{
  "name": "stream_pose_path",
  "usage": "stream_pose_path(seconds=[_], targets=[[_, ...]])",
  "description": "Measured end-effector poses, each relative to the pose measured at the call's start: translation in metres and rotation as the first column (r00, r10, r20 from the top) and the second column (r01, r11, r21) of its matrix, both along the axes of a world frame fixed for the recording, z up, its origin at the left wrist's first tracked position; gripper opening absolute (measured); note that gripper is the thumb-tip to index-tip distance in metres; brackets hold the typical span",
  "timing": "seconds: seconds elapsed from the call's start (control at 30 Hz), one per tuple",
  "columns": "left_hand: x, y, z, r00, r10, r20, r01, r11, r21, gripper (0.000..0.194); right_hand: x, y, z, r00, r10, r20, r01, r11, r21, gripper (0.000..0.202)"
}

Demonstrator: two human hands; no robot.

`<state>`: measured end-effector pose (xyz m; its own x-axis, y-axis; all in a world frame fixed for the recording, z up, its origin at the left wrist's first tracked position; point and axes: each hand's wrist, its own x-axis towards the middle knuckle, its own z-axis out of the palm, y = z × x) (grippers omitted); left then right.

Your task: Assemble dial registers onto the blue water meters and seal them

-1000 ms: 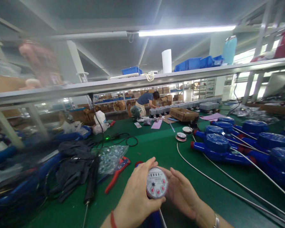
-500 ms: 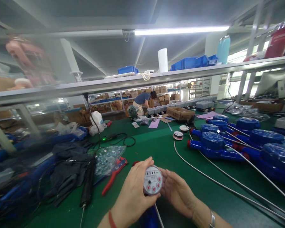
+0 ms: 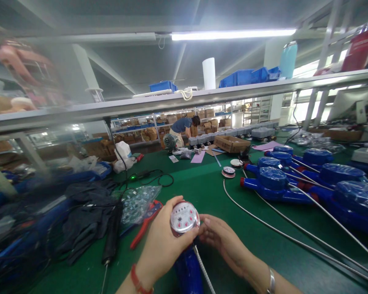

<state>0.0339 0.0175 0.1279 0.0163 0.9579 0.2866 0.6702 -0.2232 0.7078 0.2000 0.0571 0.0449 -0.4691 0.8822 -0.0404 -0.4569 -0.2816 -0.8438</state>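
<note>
My left hand (image 3: pixel 162 241) is wrapped round a round water meter dial (image 3: pixel 185 217), thumb in front and fingers behind. Its white face with number windows and red pointers tilts up towards me. Close to the dial's right edge is my right hand (image 3: pixel 222 241), its fingers loosely curled and apart from the palm; whether the fingertips touch the dial I cannot tell. Below the dial lies a blue meter body (image 3: pixel 188 273), partly covered by my left hand, with a braided metal cable (image 3: pixel 204 267) running beside it.
Several blue water meters (image 3: pixel 271 183) with metal cables stand at right. Two other dials (image 3: pixel 228 172) lie mid-table. On the left are red-handled pliers (image 3: pixel 144 226), a bag of small parts (image 3: pixel 139 204), a black electric screwdriver (image 3: pixel 112 232) and dark cloth (image 3: pixel 86 220). A shelf (image 3: pixel 178 100) crosses overhead.
My left hand has moved left with the dial, and the dial's face now tips more upward. My right hand has shifted slightly left, and more of the blue body shows below.
</note>
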Motion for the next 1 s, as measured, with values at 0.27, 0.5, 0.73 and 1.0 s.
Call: stream_pose_path(seconds=[0.27,0.5,0.73,1.0], targets=[[-0.023,0.014,0.013,0.989,0.066,0.135,-0.036,0.976,-0.216,0.053,-0.001,0.005,-0.004,0.969,-0.145,0.199,0.150,0.989,-0.012,0.031],[-0.013,0.006,0.003,0.979,-0.022,-0.203,-0.030,0.968,-0.248,0.051,-0.002,0.005,-0.007,0.964,-0.140,0.228,0.137,0.990,0.029,0.028],[-0.002,0.001,-0.002,0.924,0.071,-0.376,-0.146,0.974,-0.175,0.050,-0.008,0.005,-0.017,0.942,-0.148,0.300,0.093,0.977,0.191,0.028],[-0.013,0.004,-0.003,0.901,-0.022,-0.433,-0.058,0.984,-0.170,0.054,-0.012,-0.011,-0.010,0.807,-0.340,0.483,0.009,0.824,0.566,0.022]])
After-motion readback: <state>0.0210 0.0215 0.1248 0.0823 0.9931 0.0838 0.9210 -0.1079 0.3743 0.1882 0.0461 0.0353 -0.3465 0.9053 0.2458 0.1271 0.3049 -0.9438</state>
